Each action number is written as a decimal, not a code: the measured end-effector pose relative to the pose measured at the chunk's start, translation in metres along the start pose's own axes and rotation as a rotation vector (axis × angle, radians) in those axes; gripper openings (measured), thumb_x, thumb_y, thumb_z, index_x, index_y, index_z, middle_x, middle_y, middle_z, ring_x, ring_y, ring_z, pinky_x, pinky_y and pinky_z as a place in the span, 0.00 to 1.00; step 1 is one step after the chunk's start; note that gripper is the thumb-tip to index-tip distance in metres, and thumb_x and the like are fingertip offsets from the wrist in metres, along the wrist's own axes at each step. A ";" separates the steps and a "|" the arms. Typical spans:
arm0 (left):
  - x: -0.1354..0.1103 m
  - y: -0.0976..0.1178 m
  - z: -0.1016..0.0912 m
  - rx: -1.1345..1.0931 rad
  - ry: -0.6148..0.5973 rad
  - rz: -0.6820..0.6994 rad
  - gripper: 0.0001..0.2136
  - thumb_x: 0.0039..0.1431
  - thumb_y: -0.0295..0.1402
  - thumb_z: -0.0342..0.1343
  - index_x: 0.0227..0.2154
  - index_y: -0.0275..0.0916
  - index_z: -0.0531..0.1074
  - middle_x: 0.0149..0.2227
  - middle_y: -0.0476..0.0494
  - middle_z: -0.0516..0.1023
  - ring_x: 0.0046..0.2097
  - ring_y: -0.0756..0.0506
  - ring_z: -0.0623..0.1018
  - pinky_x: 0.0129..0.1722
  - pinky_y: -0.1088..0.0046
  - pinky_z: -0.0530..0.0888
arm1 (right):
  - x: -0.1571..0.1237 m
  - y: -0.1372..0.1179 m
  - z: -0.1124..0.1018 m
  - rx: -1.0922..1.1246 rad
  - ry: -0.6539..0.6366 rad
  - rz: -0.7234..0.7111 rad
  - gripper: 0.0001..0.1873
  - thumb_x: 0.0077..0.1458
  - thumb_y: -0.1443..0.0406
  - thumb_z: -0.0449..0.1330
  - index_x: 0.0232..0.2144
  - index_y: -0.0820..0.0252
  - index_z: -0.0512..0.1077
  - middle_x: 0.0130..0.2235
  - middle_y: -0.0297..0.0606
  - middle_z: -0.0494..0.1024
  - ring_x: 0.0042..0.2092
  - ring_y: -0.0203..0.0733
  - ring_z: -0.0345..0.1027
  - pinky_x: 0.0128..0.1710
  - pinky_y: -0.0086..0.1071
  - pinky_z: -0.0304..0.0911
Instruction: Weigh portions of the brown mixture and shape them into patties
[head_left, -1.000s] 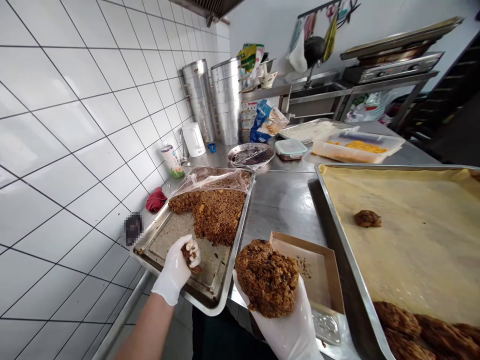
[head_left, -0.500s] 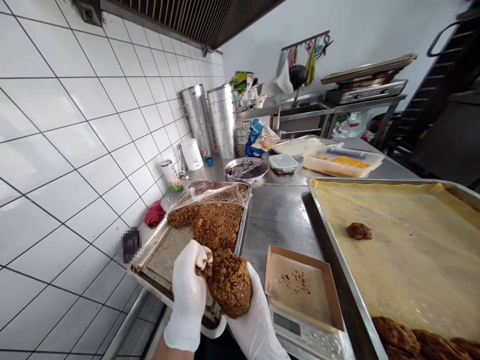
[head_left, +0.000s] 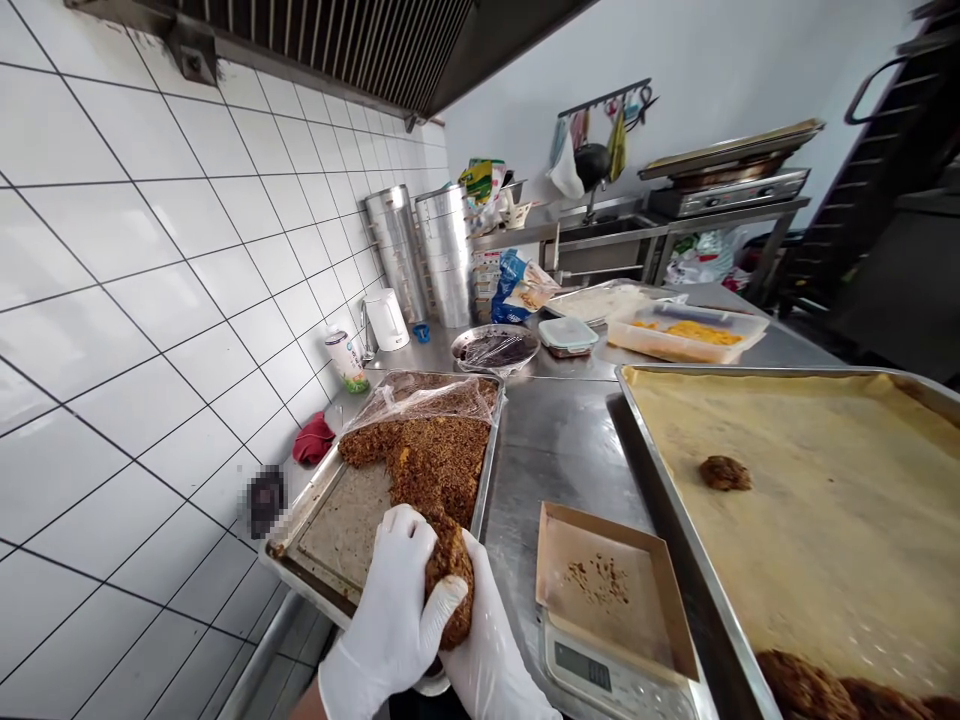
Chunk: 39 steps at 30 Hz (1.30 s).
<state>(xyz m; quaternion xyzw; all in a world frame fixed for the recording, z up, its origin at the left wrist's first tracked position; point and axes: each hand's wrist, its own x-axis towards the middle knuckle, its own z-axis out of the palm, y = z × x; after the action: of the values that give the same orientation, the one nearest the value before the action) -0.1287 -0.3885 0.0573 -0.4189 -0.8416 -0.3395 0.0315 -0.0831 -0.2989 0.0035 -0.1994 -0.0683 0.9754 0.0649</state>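
Gripped from both sides, a rounded brown lump of sticky, grainy mixture [head_left: 452, 565] sat between the person's white-gloved left hand [head_left: 396, 590] and white-gloved right hand [head_left: 491, 635]. The left fingers curled over its far side with the thumb across its near face, while the right hand cupped it from the right and below.

It was at the near end of a shallow rectangular metal tray [head_left: 337, 540], just in front of a heap of loose brown grainy mixture [head_left: 439, 450] (whether the two touched, I could not tell). Clear crinkled plastic film [head_left: 442, 398] covered the heap's far part.

To the right, a shallow brown cardboard tray [head_left: 551, 545] holding dark crumbs [head_left: 600, 580] rested on a pale digital scale [head_left: 581, 665]. Beyond it, a large metal tray lined with a yellowish sheet [head_left: 810, 540] bore one small dark brown lump [head_left: 725, 473] and several larger brown lumps [head_left: 814, 690] along its near edge.
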 end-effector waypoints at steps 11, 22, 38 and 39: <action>0.009 -0.021 -0.065 -0.214 0.021 -0.176 0.07 0.66 0.32 0.53 0.40 0.44 0.76 0.48 0.41 0.77 0.51 0.40 0.76 0.53 0.61 0.72 | 0.007 -0.017 0.004 0.069 -0.076 0.019 0.17 0.60 0.57 0.62 0.50 0.55 0.76 0.46 0.36 0.86 0.48 0.47 0.79 0.46 0.40 0.74; -0.004 0.005 -0.043 -0.137 -0.189 -0.077 0.18 0.59 0.20 0.49 0.46 0.46 0.74 0.49 0.40 0.76 0.50 0.39 0.76 0.53 0.58 0.73 | 0.011 -0.013 0.001 0.064 -0.107 0.024 0.12 0.58 0.57 0.63 0.37 0.58 0.80 0.39 0.37 0.87 0.44 0.46 0.80 0.49 0.38 0.73; -0.009 0.002 0.023 -0.283 0.292 -0.089 0.10 0.67 0.33 0.51 0.48 0.43 0.73 0.51 0.38 0.77 0.54 0.39 0.75 0.56 0.59 0.71 | 0.007 -0.003 -0.011 0.071 -0.028 -0.013 0.15 0.54 0.55 0.68 0.43 0.52 0.80 0.43 0.34 0.86 0.47 0.47 0.79 0.49 0.39 0.75; -0.012 0.005 0.025 -0.270 0.310 -0.085 0.08 0.68 0.32 0.49 0.42 0.43 0.73 0.46 0.39 0.77 0.50 0.40 0.76 0.52 0.61 0.72 | 0.007 -0.001 -0.012 0.093 -0.008 -0.010 0.14 0.52 0.55 0.69 0.40 0.52 0.81 0.41 0.33 0.87 0.46 0.48 0.80 0.48 0.39 0.76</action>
<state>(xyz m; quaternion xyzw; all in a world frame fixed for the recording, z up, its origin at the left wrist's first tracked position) -0.1118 -0.3796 0.0368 -0.3262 -0.7904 -0.5107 0.0899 -0.0848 -0.2951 -0.0102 -0.1919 -0.0242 0.9780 0.0787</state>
